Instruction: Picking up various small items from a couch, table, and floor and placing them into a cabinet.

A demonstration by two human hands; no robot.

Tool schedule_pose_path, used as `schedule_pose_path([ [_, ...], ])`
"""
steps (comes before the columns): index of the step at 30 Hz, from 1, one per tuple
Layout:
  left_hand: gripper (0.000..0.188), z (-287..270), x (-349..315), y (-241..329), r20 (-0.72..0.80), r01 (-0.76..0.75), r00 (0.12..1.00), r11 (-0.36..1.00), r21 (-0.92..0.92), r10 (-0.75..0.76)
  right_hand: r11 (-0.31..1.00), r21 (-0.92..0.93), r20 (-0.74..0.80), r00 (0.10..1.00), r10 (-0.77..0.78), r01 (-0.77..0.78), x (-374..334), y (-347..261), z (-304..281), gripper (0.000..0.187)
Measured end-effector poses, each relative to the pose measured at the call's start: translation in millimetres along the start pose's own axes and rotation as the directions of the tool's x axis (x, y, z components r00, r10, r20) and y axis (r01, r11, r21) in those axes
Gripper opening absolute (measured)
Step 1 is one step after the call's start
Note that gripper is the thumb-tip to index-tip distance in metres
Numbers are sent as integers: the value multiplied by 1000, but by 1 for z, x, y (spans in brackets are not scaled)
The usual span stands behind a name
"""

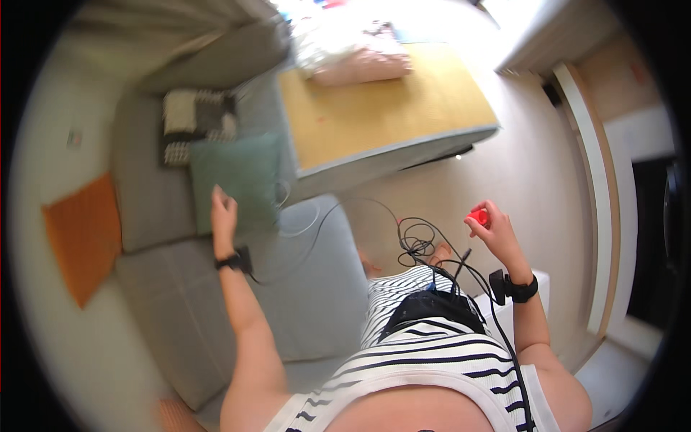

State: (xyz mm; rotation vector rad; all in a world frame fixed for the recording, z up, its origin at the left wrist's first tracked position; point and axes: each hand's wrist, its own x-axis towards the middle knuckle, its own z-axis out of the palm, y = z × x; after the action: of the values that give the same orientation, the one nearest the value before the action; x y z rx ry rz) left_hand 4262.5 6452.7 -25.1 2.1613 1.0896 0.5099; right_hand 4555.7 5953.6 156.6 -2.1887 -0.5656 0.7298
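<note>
Red small object [477,217] pinched in right hand [493,229] fingertips; left hand [223,210] loosely curled, empty, beside green cushion [236,176].

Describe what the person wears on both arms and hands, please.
Both forearms are bare, with no sleeves. The left hand and right hand wear no gloves. Each wrist carries a black band with a small black box: the left wristband and the right wristband. Thin black cables run from them toward the striped sleeveless top.

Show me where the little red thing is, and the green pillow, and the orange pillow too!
small red object [476,217]: head view, on its red top, held in the right hand's fingers.
green cushion [234,180]: head view, on the middle of its front face.
orange cushion [83,234]: head view, on the middle of its top.
</note>
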Motion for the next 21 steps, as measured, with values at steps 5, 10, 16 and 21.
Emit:
schedule_pose_path([
  [5,43,229,-146,98,659,-71,749,997,-27,71,986,163,-283,957,60,-13,-53,109,-112,21],
  [10,42,371,-253,282,945,-371,57,885,-281,323,1000,21,-521,853,14,-4,-128,254,-222,23],
  [16,38,515,-185,378,941,-265,303,962,-70,152,983,88,-754,634,170,-159,-200,358,-346,32],
  [21,36,611,-168,504,849,205,528,966,-157,26,933,350,-889,281,360,-87,-243,457,-408,32],
])
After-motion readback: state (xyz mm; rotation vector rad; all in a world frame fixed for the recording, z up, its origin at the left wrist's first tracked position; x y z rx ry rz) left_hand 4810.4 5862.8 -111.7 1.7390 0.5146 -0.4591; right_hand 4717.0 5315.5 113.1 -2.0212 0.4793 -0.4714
